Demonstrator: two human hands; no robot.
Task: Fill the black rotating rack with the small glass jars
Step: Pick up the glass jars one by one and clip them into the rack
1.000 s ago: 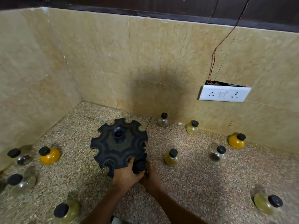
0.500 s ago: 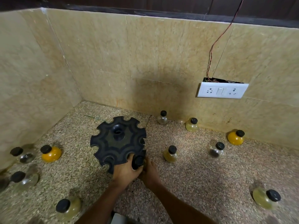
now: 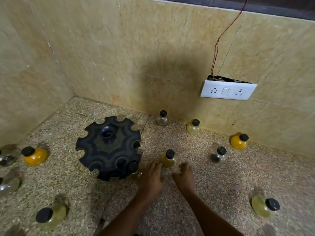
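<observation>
black rack holds one jar; both hands empty

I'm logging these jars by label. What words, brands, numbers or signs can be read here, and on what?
None can be read.
Glass jars, for example the one by the hands: no label shows.
Black rack: only a moulded pattern, no lettering.
Switch plate: sockets and switches, no legible marking.
</observation>
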